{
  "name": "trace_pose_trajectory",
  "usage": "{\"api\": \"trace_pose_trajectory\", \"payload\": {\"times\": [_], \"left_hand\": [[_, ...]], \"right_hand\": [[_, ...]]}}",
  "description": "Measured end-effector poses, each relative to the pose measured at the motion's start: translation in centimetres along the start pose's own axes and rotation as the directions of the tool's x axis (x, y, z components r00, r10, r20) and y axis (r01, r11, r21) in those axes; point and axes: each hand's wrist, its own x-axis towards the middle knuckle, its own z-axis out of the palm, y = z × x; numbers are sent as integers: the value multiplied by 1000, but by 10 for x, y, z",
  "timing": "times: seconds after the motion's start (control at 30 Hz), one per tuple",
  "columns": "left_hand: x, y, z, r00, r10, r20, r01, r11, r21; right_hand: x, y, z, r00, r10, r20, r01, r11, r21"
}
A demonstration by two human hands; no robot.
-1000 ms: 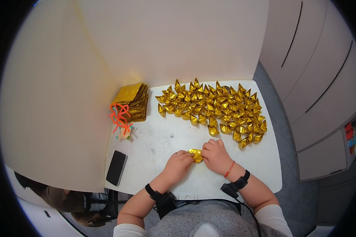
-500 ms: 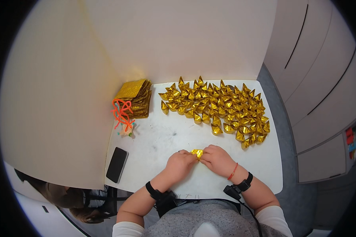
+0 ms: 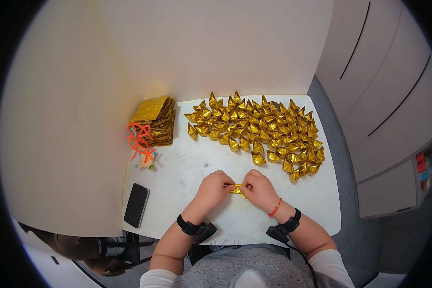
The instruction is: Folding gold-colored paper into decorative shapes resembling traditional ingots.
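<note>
A small folded piece of gold foil paper lies between my hands near the front middle of the table. My left hand pinches its left end, and my right hand grips its right end with curled fingers. Parts of the paper are hidden behind the fingers. Beyond my hands, many folded gold paper ingots stand packed together across the back and right of the table. At the back left is a tall stack of flat gold paper sheets.
An orange-red cord tangle with a small pale trinket lies against the stack's front. A black phone rests at the table's left edge. White panels rise behind and left of the white table; grey-white cabinets stand at right.
The gold paper, squarer before, now looks narrower and flatter between my hands. My fingers have shifted to its ends and curled more. The whole view has moved slightly.
</note>
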Motion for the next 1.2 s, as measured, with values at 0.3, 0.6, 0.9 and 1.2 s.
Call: {"api": "trace_pose_trajectory", "payload": {"times": [0.3,0.6,0.9,1.2], "left_hand": [[1,-9,5,997,59,-42,-60,998,-35],[4,-10,9,987,144,-74,-144,990,11],[5,-11,7,983,174,-51,-169,982,81],[4,-4,7,990,138,-38,-130,978,162]], "right_hand": [[3,-2,1,999,28,19,-27,998,-62],[4,-5,1,1000,6,6,-5,993,-116],[4,-7,1,1000,-21,-8,20,991,-132],[3,-10,4,998,-45,-43,38,987,-157]]}}
